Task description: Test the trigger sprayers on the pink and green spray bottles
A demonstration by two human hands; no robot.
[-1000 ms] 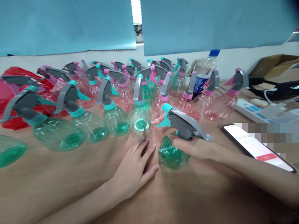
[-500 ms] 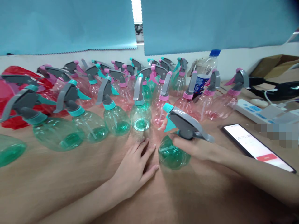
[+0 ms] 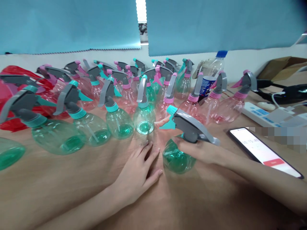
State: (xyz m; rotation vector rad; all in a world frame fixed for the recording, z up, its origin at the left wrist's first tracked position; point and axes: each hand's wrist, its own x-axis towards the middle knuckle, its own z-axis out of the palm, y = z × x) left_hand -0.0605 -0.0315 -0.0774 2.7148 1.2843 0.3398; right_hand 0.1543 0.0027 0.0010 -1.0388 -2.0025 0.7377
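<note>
My right hand [image 3: 203, 151] is wrapped round the neck of a green spray bottle [image 3: 178, 161] with a grey and teal spray head. Its index finger reaches forward at the teal trigger [image 3: 169, 124], and the nozzle points to the left and away. The other fingers are partly hidden behind the bottle. To the left of that bottle, my left hand [image 3: 136, 174] lies palm down on the table, fingers spread and holding nothing. Just beyond its fingertips stands another green spray bottle [image 3: 144, 119].
More green spray bottles [image 3: 120, 124] stand to the left, and pink ones [image 3: 230, 107] to the right, with several behind. A phone [image 3: 263, 151] showing a timer lies at right near a white power strip [image 3: 259, 115]. Red plastic [image 3: 18, 124] is at far left; a blue-capped bottle [image 3: 216, 68] stands behind.
The right index finger has stretched forward and the trigger has swung outward, away from the bottle's neck. My left hand has stayed in place.
</note>
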